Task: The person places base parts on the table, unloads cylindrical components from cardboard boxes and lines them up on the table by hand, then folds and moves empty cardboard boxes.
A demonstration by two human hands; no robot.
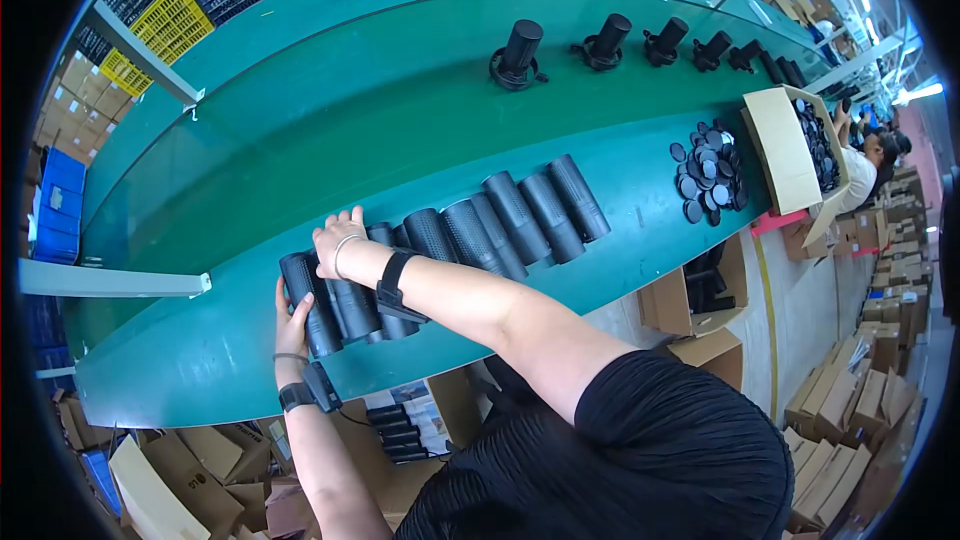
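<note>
Black cylinders (505, 225) with textured upper parts lie side by side in a row on the green work surface (200, 340). At the row's left end, my left hand (292, 318) is closed around the side of the end cylinder (322, 325), its thumb on top. My right hand (338, 242) reaches across and rests over the far ends of the leftmost cylinders, fingers stretched out. Its palm side is hidden, and my right forearm covers part of the row.
Several black devices on round bases (515, 55) stand on the green conveyor belt (330, 130). Black discs (708, 170) are piled at the right, beside an open carton (785, 155) of similar pieces. Cartons (665, 302) stand below the edge. Another person (862, 175) works farther right.
</note>
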